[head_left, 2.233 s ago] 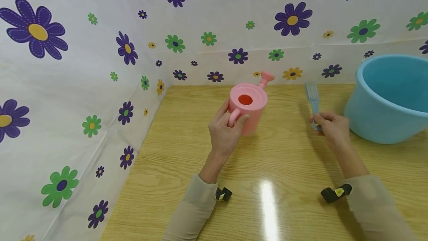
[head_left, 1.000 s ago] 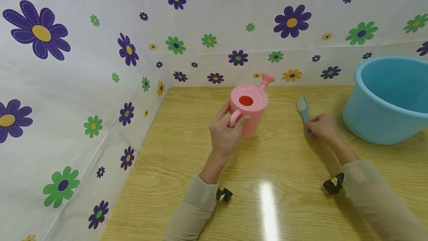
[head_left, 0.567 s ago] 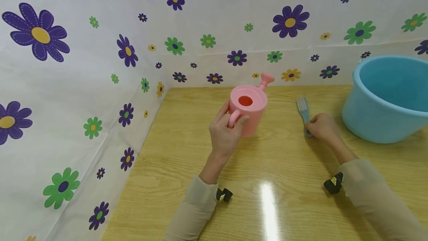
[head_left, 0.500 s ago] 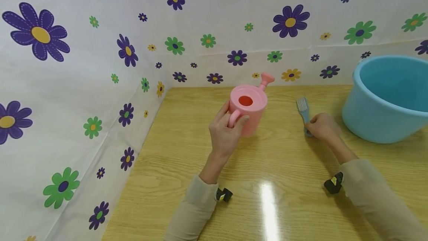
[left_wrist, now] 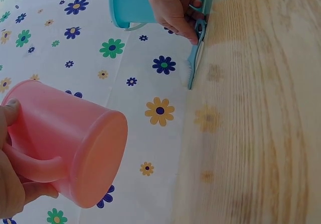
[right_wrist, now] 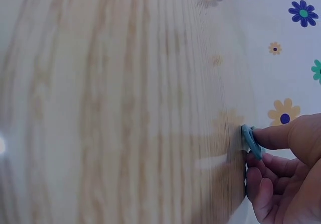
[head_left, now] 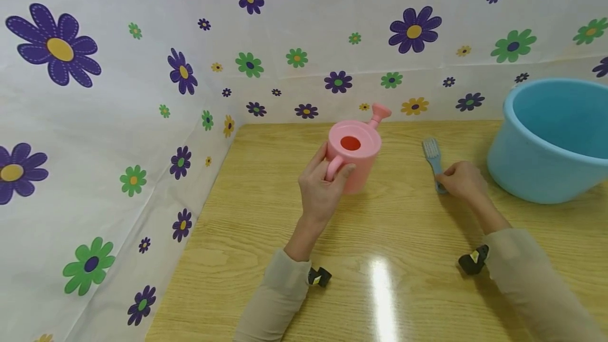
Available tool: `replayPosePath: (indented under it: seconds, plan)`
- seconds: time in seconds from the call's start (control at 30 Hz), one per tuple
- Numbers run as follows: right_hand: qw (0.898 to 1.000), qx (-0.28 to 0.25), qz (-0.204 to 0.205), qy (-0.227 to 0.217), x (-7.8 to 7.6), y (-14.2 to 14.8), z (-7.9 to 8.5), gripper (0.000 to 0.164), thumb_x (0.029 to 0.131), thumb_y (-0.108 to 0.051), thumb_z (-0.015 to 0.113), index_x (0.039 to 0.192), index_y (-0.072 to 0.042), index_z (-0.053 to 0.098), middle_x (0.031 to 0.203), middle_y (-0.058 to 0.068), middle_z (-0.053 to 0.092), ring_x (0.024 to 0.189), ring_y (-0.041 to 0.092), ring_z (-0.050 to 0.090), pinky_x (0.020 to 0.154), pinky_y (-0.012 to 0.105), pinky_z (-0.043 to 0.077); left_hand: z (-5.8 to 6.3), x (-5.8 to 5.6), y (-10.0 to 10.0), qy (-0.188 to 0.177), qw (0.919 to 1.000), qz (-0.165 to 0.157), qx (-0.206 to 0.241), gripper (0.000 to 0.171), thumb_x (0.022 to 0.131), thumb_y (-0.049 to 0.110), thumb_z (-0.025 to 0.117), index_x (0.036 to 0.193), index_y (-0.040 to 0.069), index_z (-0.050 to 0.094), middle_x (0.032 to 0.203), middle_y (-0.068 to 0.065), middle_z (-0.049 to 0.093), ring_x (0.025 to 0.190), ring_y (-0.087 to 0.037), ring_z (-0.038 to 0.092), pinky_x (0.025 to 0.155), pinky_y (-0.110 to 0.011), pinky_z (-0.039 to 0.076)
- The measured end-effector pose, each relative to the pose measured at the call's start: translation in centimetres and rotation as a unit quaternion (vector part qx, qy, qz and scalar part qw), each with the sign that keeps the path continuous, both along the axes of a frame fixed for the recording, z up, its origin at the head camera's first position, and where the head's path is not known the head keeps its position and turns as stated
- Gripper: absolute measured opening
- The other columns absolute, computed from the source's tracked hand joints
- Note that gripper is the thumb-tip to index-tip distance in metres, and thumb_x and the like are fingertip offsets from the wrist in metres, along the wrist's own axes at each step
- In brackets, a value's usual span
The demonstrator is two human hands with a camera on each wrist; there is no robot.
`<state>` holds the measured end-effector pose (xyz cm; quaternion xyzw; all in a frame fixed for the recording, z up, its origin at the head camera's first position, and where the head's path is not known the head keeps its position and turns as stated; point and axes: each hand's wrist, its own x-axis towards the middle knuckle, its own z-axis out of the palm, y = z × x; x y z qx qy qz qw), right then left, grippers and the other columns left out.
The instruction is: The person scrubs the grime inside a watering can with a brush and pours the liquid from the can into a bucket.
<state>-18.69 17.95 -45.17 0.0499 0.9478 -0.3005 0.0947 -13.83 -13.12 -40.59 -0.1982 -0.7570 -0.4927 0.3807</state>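
My left hand (head_left: 320, 186) grips a pink watering can (head_left: 358, 170) by its body and handle, fingers and thumb wrapped round it. In the left wrist view the underside of the can shows, held above the table. To the right, my right hand (head_left: 463, 181) pinches the handle end of a small blue brush (head_left: 433, 156) between thumb and fingers. The brush lies low at the wooden tabletop with its pale bristles (head_left: 430, 148) facing up. In the right wrist view only the handle's end (right_wrist: 252, 139) shows between thumb and fingers.
A large light-blue tub (head_left: 541, 168) stands on the table (head_left: 266, 278) to the right, close beside my right hand. White cloth (head_left: 304, 25) with flower prints covers the walls behind and on the left. Each sleeve carries a black wrist camera (head_left: 473, 260).
Over the last two seconds, my right hand lowered the brush to the table, shifting slightly left. Since half a second ago almost nothing has moved; the left hand keeps the watering can in place.
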Motion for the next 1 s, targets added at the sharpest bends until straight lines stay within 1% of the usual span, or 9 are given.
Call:
replayPosePath:
  seconds: [0.1, 0.2, 0.3, 0.5, 0.67, 0.87, 1.0]
  plan:
    - [1.000, -0.001, -0.005, -0.001, 0.09, -0.01, -0.09, 0.040, 0.094, -0.030, 0.062, 0.107, 0.007, 0.069, 0.099, 0.022, 0.070, 0.072, 0.024, 0.061, 0.051, 0.030, 0.044, 0.00, 0.06, -0.01, -0.005, 1.0000, 0.003, 0.003, 0.045, 0.073, 0.007, 0.087, 0.056, 0.001, 0.046, 0.126, -0.031, 0.061, 0.120, -0.038, 0.061, 0.073, -0.040, 0.059]
    - [1.000, -0.001, -0.010, 0.000, 0.17, -0.07, -0.08, 0.040, 0.094, -0.030, 0.062, 0.107, 0.007, 0.069, 0.100, 0.022, 0.070, 0.074, 0.025, 0.061, 0.052, 0.030, 0.044, 0.08, 0.14, -0.08, -0.011, 0.9999, 0.007, 0.006, 0.047, 0.073, 0.007, 0.087, 0.056, 0.001, 0.044, 0.127, -0.031, 0.061, 0.121, -0.037, 0.061, 0.070, -0.037, 0.057]
    - [1.000, -0.002, -0.015, 0.000, 0.29, -0.07, -0.04, 0.041, 0.094, -0.031, 0.063, 0.108, 0.007, 0.069, 0.101, 0.023, 0.069, 0.075, 0.026, 0.061, 0.052, 0.030, 0.044, 0.16, 0.14, -0.14, -0.013, 0.9999, 0.004, 0.010, 0.047, 0.073, 0.006, 0.087, 0.057, 0.001, 0.043, 0.127, -0.032, 0.060, 0.121, -0.037, 0.061, 0.070, -0.035, 0.057]
    - [1.000, -0.009, -0.024, -0.008, 0.44, 0.08, -0.07, 0.042, 0.095, -0.032, 0.064, 0.107, 0.007, 0.070, 0.103, 0.024, 0.069, 0.076, 0.026, 0.060, 0.053, 0.030, 0.044, 0.23, 0.16, -0.22, -0.020, 0.9996, -0.002, 0.020, 0.044, 0.076, 0.010, 0.086, 0.058, 0.000, 0.048, 0.129, -0.030, 0.060, 0.122, -0.036, 0.060, 0.082, -0.041, 0.059]
    - [0.999, -0.028, -0.027, 0.001, 0.51, 0.27, -0.31, 0.039, 0.094, -0.029, 0.065, 0.100, 0.009, 0.072, 0.095, 0.022, 0.070, 0.072, 0.024, 0.058, 0.052, 0.029, 0.043, 0.36, 0.22, -0.22, -0.023, 0.9995, -0.009, 0.020, 0.039, 0.078, 0.011, 0.085, 0.060, -0.001, 0.052, 0.132, -0.026, 0.060, 0.122, -0.035, 0.061, 0.085, -0.041, 0.058]
    - [0.998, -0.043, -0.030, 0.021, 0.45, 0.32, -0.32, 0.036, 0.092, -0.026, 0.068, 0.089, 0.008, 0.074, 0.081, 0.015, 0.071, 0.066, 0.021, 0.054, 0.052, 0.029, 0.041, 0.47, 0.20, -0.20, -0.017, 0.9996, -0.006, 0.019, 0.040, 0.076, 0.010, 0.086, 0.059, -0.001, 0.051, 0.130, -0.027, 0.061, 0.122, -0.035, 0.060, 0.084, -0.042, 0.058]
    - [0.998, -0.045, -0.029, 0.018, 0.47, 0.40, -0.21, 0.036, 0.093, -0.027, 0.068, 0.089, 0.008, 0.075, 0.081, 0.014, 0.072, 0.068, 0.021, 0.056, 0.053, 0.029, 0.042, 0.52, 0.23, -0.17, -0.016, 0.9997, -0.005, 0.019, 0.041, 0.076, 0.009, 0.086, 0.059, -0.002, 0.050, 0.130, -0.028, 0.060, 0.122, -0.036, 0.060, 0.085, -0.042, 0.058]
